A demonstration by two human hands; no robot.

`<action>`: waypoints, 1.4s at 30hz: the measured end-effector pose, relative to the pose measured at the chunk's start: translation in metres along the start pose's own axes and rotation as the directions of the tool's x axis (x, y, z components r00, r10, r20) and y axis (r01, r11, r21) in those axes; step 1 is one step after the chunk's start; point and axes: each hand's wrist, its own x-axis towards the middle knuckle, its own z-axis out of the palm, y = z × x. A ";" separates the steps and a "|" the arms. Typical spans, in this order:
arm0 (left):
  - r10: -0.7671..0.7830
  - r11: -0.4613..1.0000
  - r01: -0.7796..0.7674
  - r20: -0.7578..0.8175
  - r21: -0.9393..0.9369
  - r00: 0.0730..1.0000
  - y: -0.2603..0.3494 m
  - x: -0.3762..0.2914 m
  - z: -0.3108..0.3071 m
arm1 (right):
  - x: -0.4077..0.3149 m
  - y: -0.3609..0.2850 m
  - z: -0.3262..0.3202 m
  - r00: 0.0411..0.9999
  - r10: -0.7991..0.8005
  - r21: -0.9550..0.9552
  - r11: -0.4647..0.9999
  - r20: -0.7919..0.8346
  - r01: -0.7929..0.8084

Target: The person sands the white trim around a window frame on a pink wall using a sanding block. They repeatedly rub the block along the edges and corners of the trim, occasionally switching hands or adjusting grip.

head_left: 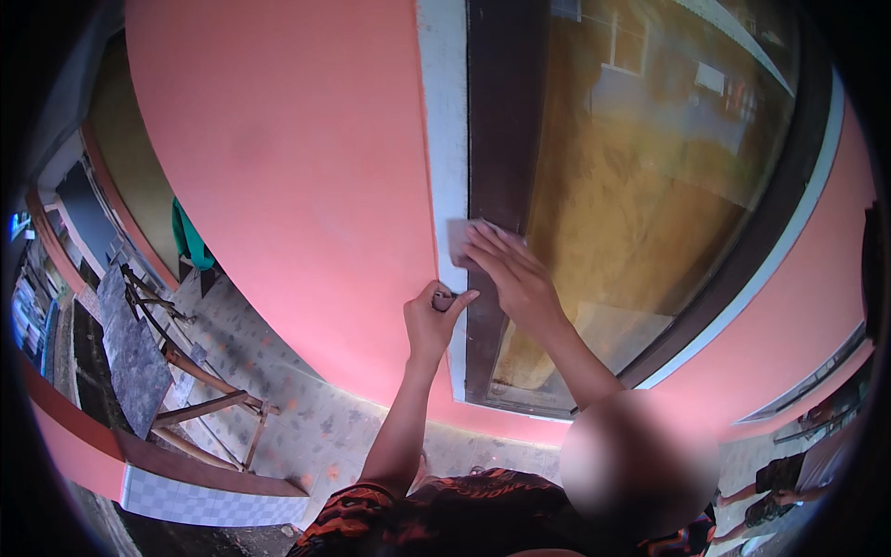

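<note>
My right hand, fingers together, presses a flat greyish-brown sheet, perhaps sandpaper, against the white window trim and the edge of the dark brown window frame. Lower and to the left, my left hand is at the same trim, its thumb stretched toward the dark frame and its index finger curled. A small brownish piece shows between that thumb and finger. Right of the frame is the glass pane, full of reflections.
A pink wall borders the trim. At the left, a table-like stand with a grey top is on the patterned floor, near a low tiled wall. A green cloth hangs behind. Another person is at the lower right.
</note>
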 end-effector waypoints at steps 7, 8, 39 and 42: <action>-0.033 0.998 0.032 -0.006 -0.059 0.999 -0.004 0.002 0.003 | 0.033 -0.002 0.006 0.994 -0.025 0.011 1.000 -0.107 0.027; -0.014 0.999 0.013 -0.014 -0.040 1.000 -0.010 0.002 0.003 | 0.035 -0.005 0.004 0.995 -0.031 -0.012 0.999 -0.094 0.030; -0.015 0.998 0.016 0.004 -0.069 1.000 -0.007 0.003 0.006 | 0.024 -0.001 0.001 0.997 -0.022 -0.043 0.999 -0.077 0.019; -0.045 0.994 0.045 0.008 -0.097 0.999 -0.012 0.002 0.005 | 0.051 -0.010 0.007 0.997 -0.007 0.062 0.998 -0.080 0.012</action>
